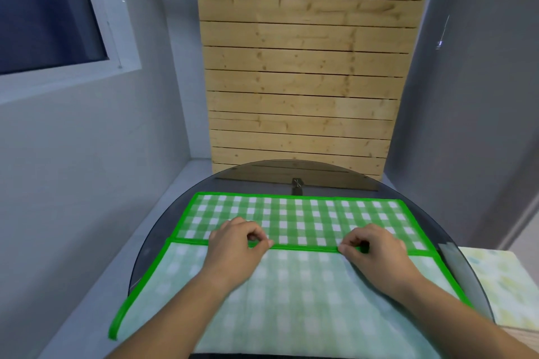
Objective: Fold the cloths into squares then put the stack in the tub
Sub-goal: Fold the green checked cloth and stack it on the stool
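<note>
A green and white checked cloth (297,218) with a bright green border lies across a round dark glass table (463,259). Its near part is turned over, so the paler underside (291,300) faces up, and the folded border edge runs left to right across the middle. My left hand (236,242) pinches that border edge left of centre. My right hand (376,245) pinches the same edge right of centre. No tub is in view.
A pale yellow-green patterned surface (501,285) sits just right of the table. A wooden slatted panel (303,67) stands behind the table. Grey walls close in on both sides, with a window (43,9) at upper left.
</note>
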### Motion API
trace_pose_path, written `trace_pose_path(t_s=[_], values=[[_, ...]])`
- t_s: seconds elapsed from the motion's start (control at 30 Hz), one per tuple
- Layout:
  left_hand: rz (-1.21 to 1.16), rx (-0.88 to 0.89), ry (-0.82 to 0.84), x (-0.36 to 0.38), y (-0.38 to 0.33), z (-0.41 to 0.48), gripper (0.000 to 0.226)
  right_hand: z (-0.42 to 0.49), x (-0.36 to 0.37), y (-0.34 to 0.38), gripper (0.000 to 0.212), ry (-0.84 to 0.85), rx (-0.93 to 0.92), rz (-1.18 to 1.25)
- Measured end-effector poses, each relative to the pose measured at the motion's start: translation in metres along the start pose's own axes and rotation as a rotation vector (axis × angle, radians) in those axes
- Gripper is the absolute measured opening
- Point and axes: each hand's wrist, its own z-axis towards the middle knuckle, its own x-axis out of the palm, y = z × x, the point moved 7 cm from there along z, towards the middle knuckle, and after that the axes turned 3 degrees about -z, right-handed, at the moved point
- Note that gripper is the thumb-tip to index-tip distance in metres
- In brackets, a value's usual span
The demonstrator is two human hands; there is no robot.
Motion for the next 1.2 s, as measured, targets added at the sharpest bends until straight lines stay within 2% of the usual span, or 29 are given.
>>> trace_pose_path(t_s=[0.17, 0.33, 0.5, 0.57, 0.73, 0.87, 1.03, 1.17, 1.2], values=[[-0.017, -0.024, 0.004, -0.001, 0.000, 0.005, 0.022, 0.003, -0.001, -0.001, 0.017, 0.007, 0.018, 0.001], [0.079, 0.022, 0.017, 0.001, -0.002, 0.002, 0.023, 0.004, -0.001, 0.001, 0.018, 0.025, 0.031, -0.004], [0.154, 0.056, 0.103, -0.001, -0.009, -0.002, 0.018, 0.005, -0.002, 0.003, 0.019, 0.053, 0.041, -0.017], [0.205, 0.052, 0.168, -0.001, -0.015, -0.005, 0.024, 0.005, -0.002, 0.004, 0.019, 0.054, 0.046, -0.023], [0.346, 0.088, 0.412, 0.011, -0.038, -0.040, 0.059, 0.006, -0.002, 0.005, 0.018, 0.063, 0.055, -0.037], [0.401, 0.148, 0.439, 0.009, -0.055, -0.075, 0.063, 0.007, 0.000, 0.004, 0.016, 0.101, 0.059, -0.063], [0.425, 0.109, 0.499, 0.014, -0.043, -0.108, 0.073, 0.004, -0.002, 0.007, 0.017, 0.119, 0.072, -0.094], [0.428, 0.116, 0.472, 0.021, -0.035, -0.114, 0.073, -0.003, -0.008, 0.026, 0.016, 0.155, 0.038, -0.172], [0.437, 0.118, 0.466, 0.022, -0.034, -0.115, 0.073, -0.011, -0.011, 0.035, 0.025, 0.157, 0.016, -0.234]])
